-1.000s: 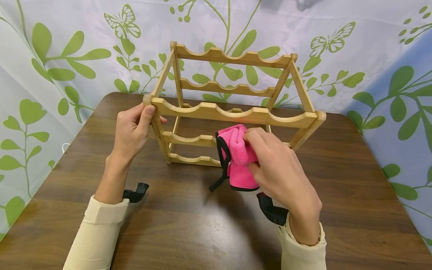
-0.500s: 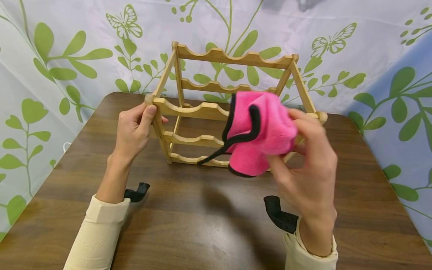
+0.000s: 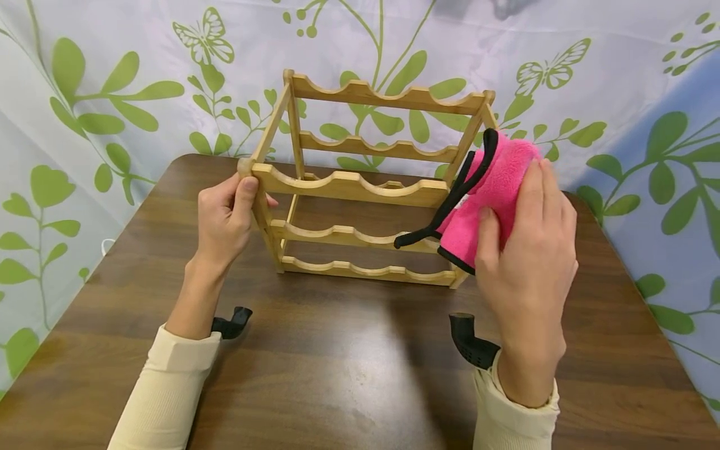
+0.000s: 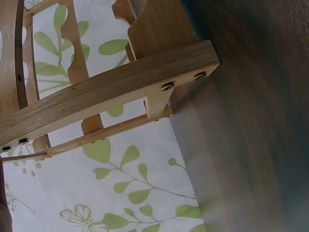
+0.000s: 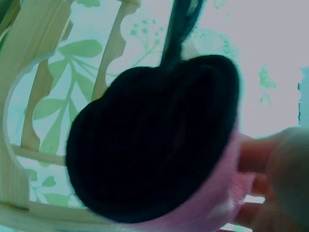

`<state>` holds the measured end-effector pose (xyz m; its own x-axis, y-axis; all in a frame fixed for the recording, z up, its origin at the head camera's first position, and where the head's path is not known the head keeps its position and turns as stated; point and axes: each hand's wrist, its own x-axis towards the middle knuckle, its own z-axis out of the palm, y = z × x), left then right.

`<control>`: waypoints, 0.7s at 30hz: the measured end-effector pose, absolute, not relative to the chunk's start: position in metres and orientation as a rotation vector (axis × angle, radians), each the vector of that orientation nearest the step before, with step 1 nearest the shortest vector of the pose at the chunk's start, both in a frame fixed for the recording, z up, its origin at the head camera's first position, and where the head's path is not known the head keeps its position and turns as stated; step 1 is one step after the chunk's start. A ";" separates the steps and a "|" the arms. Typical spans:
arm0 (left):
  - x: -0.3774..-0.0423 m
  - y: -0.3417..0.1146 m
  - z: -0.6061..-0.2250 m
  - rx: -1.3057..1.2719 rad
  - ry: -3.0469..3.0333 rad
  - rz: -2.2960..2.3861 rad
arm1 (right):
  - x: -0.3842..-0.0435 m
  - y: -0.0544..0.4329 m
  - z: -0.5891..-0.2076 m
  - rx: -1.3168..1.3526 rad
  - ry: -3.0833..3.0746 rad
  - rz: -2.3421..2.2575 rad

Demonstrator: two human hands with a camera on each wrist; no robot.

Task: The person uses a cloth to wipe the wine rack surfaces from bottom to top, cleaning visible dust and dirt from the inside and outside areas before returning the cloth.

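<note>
A wooden rack (image 3: 351, 188) with wavy, scalloped crossbars stands upright on the brown table. My left hand (image 3: 219, 222) grips its front left post near the top, thumb on the front. At the front right corner, my right hand (image 3: 529, 250) holds a folded pink cloth (image 3: 500, 187) with black edging and a black loop. The cloth covers that corner's upper post and the end of the top rail. In the right wrist view the cloth's rolled end (image 5: 149, 145) looks dark, with fingers (image 5: 256, 157) on its pink side. The left wrist view shows a screwed side post (image 4: 116, 84).
The wooden table (image 3: 315, 350) has a rounded far edge. Behind it hangs a white cloth backdrop (image 3: 236, 37) printed with green leaves and butterflies. Black curved mounts (image 3: 469, 344) stick out at both wrists. A thin white loop (image 3: 107, 245) shows at the table's left edge.
My right hand has carried the pink cloth from below the front top rail up and right to the front right corner. My left hand keeps its grip on the rack, which stays in place.
</note>
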<state>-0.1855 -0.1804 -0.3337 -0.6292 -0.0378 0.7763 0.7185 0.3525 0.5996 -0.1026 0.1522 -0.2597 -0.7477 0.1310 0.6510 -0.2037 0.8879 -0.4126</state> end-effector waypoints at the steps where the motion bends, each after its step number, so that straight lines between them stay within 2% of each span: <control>1: -0.186 -0.181 -0.334 -0.595 -1.891 -1.336 | -0.102 0.152 -0.260 0.060 -2.384 0.603; 8: -0.187 -0.182 -0.334 -0.612 -1.891 -1.321 | -0.104 0.152 -0.261 0.141 -2.543 0.510; 21: -0.183 -0.182 -0.332 -0.595 -1.924 -1.335 | -0.114 0.144 -0.269 0.180 -2.362 0.400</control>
